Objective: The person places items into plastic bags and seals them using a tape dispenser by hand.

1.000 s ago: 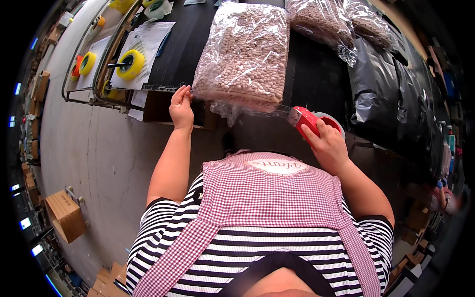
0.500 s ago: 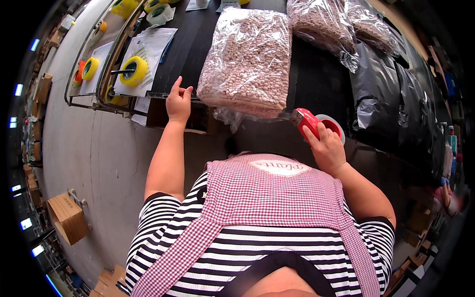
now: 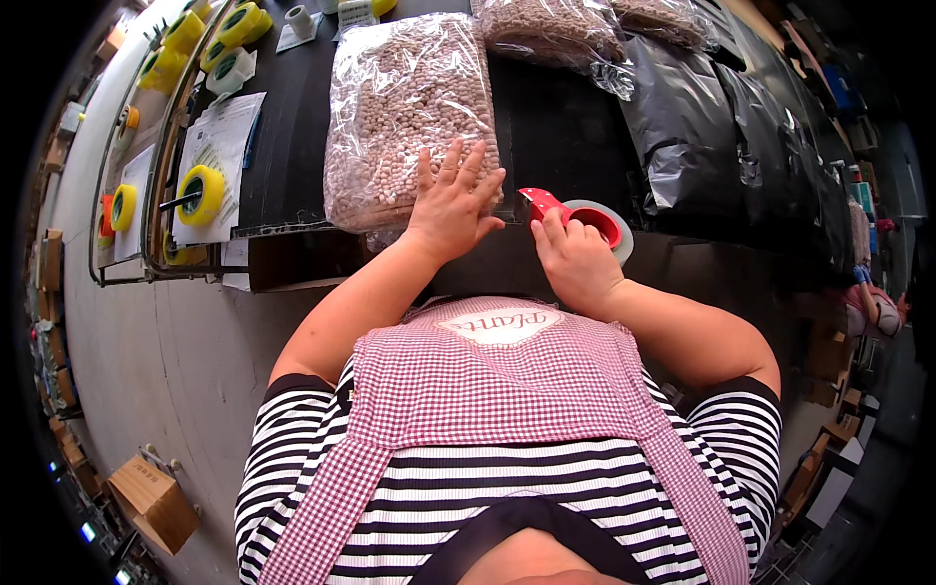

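Observation:
A clear plastic bag with a folded, beige-pink bobbly mat [image 3: 405,107] inside lies at the front edge of the black table [image 3: 283,166]. My left hand [image 3: 454,210] rests on its near right corner, fingers spread flat over the film. Just right of the bag, my right hand [image 3: 577,258] grips a red tape dispenser [image 3: 597,222] loaded with a roll of tape. The dispenser's front end points toward the bag and sits close to the left fingertips. Whether a strip of tape runs from it to the bag, I cannot tell.
Black plastic parcels [image 3: 682,127] lie along the right of the table, with more bagged mats [image 3: 551,34] behind. At the left, a wire rack holds yellow tape rolls [image 3: 200,195] and paper sheets [image 3: 229,127]. A cardboard box [image 3: 154,502] stands on the floor.
My left hand has moved right from beside the bag onto its near right corner. My right hand still holds the dispenser, now beside that corner. The whole view has shifted, too.

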Available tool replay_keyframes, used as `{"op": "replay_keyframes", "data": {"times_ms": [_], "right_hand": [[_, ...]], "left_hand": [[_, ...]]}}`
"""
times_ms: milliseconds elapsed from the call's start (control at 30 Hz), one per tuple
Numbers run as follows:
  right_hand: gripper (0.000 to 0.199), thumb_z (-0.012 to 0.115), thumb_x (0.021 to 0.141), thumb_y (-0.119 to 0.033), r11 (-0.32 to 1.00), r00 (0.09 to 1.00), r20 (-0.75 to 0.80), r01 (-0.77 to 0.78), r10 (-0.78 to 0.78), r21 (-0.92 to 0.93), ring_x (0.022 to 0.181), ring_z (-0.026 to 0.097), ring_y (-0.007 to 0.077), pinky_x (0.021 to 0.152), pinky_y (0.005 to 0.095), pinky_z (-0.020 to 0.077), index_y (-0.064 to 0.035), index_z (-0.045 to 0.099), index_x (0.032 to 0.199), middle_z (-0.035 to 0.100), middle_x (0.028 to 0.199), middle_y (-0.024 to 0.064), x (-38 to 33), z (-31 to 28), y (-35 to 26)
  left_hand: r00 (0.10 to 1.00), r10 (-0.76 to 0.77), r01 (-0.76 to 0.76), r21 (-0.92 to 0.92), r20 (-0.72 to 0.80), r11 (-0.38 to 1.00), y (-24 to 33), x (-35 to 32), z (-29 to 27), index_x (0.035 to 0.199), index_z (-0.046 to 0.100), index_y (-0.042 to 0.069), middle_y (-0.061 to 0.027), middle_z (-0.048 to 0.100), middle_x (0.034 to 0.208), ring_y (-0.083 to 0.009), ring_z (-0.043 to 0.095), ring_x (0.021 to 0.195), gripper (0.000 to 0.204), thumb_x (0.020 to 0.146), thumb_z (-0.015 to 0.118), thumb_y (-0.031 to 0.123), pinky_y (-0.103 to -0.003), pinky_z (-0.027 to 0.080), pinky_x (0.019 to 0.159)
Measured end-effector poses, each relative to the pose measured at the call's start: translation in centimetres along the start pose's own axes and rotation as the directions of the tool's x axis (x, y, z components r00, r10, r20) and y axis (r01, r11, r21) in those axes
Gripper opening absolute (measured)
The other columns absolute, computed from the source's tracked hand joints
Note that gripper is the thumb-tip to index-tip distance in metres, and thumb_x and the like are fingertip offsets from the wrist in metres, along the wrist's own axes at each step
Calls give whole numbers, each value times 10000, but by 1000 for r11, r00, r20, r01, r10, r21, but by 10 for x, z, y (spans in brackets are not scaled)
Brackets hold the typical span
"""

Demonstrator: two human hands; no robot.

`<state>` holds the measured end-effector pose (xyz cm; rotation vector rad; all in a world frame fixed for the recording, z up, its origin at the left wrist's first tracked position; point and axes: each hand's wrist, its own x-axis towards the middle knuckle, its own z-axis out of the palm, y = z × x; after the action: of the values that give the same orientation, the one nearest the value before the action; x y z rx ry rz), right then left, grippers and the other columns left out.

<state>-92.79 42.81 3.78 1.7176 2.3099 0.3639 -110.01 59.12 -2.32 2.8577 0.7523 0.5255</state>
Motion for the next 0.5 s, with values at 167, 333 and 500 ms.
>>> {"op": "replay_keyframes", "data": {"times_ms": [167, 333, 500], "right_hand": [[322, 616, 894, -213, 998, 901, 432, -12, 38, -62, 879, 648, 357, 555, 446, 559, -11, 735, 1115, 576, 1180, 265, 55, -17, -18], [330, 708, 848, -223, 975, 639, 736, -169, 221, -146, 1024, 658, 383, 635, 468, 598, -78, 746, 1141, 634, 1231, 187, 128, -35, 33], [489, 765, 783, -235, 866, 825, 320, -500, 466, 29, 1079, 685, 278, 819, 377, 582, -73, 685, 1237, 717, 1147, 128, 84, -43, 136]], "left_hand": [[994, -32, 37, 50, -104, 998, -6, 0, 28, 1162, 682, 208, -99, 487, 1463, -328, 405, 1389, 446, 806, 741, 470, -639, 210, 1114], [986, -74, 84, 64, -146, 994, -8, 0, 36, 1120, 684, 232, -65, 509, 1444, -304, 426, 1373, 385, 787, 769, 405, -611, 248, 1098], [995, -48, 51, 25, -93, 998, -7, 0, 24, 1345, 572, 241, -81, 468, 1480, -320, 386, 1402, 669, 758, 786, 479, -618, 197, 1130]]}}
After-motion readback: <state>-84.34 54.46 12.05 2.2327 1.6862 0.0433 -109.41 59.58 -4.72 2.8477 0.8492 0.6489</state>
